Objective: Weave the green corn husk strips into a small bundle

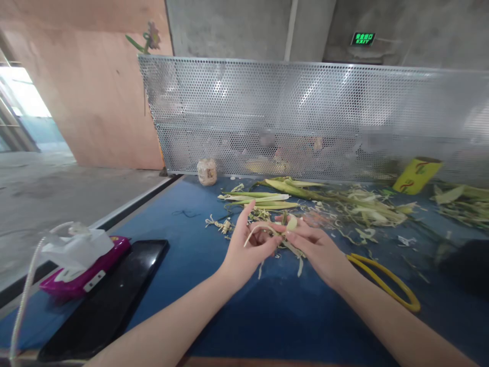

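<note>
My left hand (246,250) and my right hand (315,247) meet above the middle of the blue table. Their fingertips pinch a small piece made of pale green corn husk strips (292,224). One thin strip (255,228) curves out over my left fingers, and other ends hang below the hands. My left index finger points up, while its thumb presses on the piece. Fingers cover most of the piece, so its shape cannot be made out. Just behind lie long green and cream husks (263,199) and a short braided bit (221,224).
A perforated metal screen (267,112) stands along the table's back. Loose husk scraps (367,204), a yellow cylinder (416,176) and a yellow ring (397,285) lie to the right. At left are a black phone (110,300), a magenta power strip (72,285) and a whitish jar (207,172).
</note>
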### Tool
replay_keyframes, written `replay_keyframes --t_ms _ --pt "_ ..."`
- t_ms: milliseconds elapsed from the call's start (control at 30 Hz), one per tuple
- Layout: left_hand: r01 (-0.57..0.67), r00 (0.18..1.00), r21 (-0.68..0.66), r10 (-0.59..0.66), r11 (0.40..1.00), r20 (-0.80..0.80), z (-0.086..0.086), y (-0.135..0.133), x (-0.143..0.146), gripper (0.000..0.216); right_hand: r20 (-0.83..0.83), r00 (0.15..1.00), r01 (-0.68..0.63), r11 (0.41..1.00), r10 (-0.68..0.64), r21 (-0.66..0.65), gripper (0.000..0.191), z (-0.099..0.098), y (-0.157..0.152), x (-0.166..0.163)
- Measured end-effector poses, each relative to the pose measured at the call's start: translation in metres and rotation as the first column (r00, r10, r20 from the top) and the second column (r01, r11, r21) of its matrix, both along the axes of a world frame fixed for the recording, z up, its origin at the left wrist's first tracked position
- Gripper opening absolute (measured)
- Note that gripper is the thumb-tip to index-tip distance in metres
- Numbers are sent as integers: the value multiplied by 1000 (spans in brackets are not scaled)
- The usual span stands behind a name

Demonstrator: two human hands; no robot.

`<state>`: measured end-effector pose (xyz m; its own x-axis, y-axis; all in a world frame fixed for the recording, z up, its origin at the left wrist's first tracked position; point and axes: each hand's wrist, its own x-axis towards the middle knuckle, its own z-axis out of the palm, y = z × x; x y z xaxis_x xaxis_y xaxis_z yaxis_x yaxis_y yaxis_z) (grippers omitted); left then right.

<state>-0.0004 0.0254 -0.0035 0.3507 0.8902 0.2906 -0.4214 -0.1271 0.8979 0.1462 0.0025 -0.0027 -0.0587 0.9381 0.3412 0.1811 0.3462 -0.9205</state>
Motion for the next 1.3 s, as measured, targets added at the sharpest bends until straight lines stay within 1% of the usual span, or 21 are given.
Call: replay_keyframes --t_ms 67,133,233,333,433,500,600,700,867,967,1067,1100,1133,1200,1267,1300 --pt "8 1000 -62 -8 998 -4 0 -1 1 84 -46 999 21 1000 -22 -16 20 -5 2 1" --pt "11 999 -107 -14 994 -29 0 -2 1 78 -58 997 47 998 -50 -40 22 -9 4 2" --pt "-8 998 -129 -1 992 -63 0 -4 0 76 -94 995 19 997 -27 -79 23 -11 5 2" --pt "10 996 -96 -18 995 -83 -1 -4 -2 75 -195 980 -57 993 37 -100 19 -12 6 2" --pt "61 986 -45 -67 997 -156 0 -3 -4 75 -237 970 -80 992 55 -96 17 -12 6 1" --pt "65 977 -23 -68 998 -204 1 -3 -4 72 -217 975 -60 993 37 -97 18 -13 6 0" --pt "26 971 46 -14 999 -238 2 -2 -2 68 -187 982 19 996 -34 -85 21 -14 6 -2" --pt "17 965 108 12 994 -261 2 -3 -1 69 -210 973 81 995 -91 -59 20 -15 5 -4" --pt "40 967 112 -10 993 -256 -1 -5 -1 66 -264 959 97 994 -107 -49 16 -16 5 -6" --pt "29 956 137 13 990 -293 -3 -5 -2 62 -285 951 102 992 -121 -80 18 -16 6 -6" --pt "-1 932 173 64 985 -358 -3 -5 -3 62 -219 976 -7 992 -21 -128 26 -16 9 -5" --pt "10 923 144 46 990 -381 -3 -4 -4 64 -172 985 -40 988 14 -147 31 -16 9 -4" --pt "-10 926 97 46 995 -375 -2 -3 -5 63 -110 994 -45 986 27 -158 35 -16 9 -3" --pt "-91 937 75 111 993 -333 1 0 -8 63 70 997 44 992 -36 -116 37 -15 8 -3" --pt "-138 922 90 161 986 -353 3 2 -9 67 273 953 131 991 -129 11 30 -12 5 -3" --pt "-167 894 124 204 978 -399 4 4 -10 67 362 921 129 989 -146 71 26 -10 3 -3"
